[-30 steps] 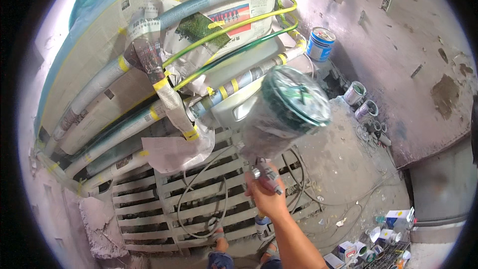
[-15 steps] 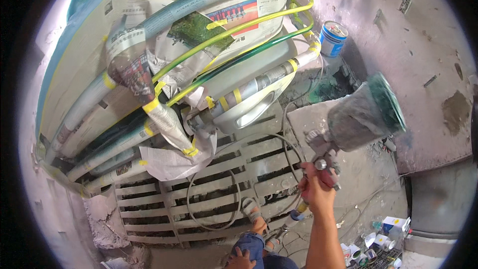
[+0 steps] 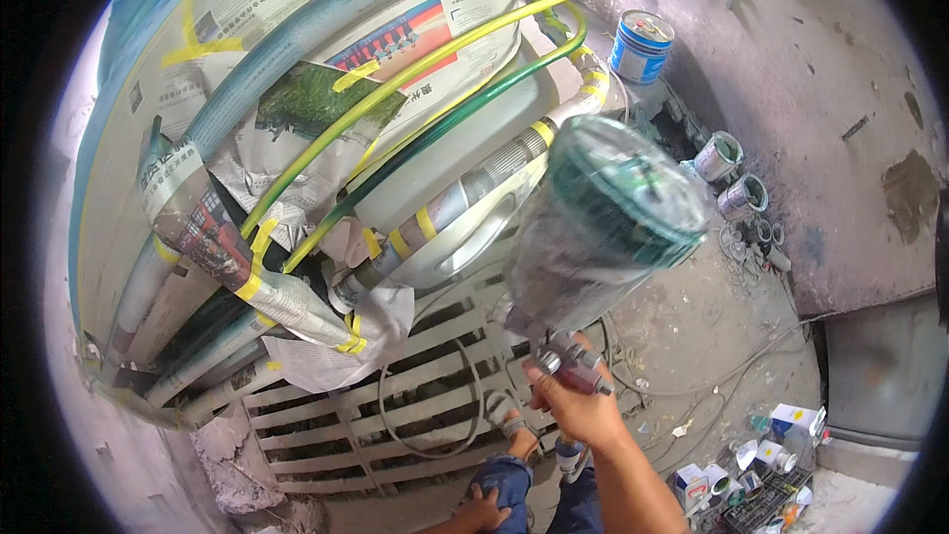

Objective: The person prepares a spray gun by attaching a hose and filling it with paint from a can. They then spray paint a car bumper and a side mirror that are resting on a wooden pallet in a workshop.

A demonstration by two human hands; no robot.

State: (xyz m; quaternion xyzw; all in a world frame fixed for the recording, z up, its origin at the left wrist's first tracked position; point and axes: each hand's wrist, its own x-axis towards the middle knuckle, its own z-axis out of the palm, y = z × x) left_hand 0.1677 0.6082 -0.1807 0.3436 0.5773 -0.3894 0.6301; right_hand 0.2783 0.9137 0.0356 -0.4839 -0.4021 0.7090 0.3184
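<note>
My right hand is wrapped round the handle of a paint spray gun. Its large cup rises tilted above the hand, greyish and smeared, with green paint round the lid. Low in the picture my left hand lies with fingers spread against the blue trouser leg, holding nothing. Left of the gun, pipes wrapped in newspaper and yellow tape surround two bare bars, a yellow-green bar and a dark green bar. The gun is apart from them.
A slatted floor grate lies below, with a looped hose across it. A blue and white paint can and smaller cups stand by the right wall. Cans and boxes clutter the lower right. A newspaper-covered panel curves at the left.
My right hand has brought the spray gun leftward and its cup looms larger, tilted more toward me. The wrapped parts have shifted left in view. My left hand stays at the leg.
</note>
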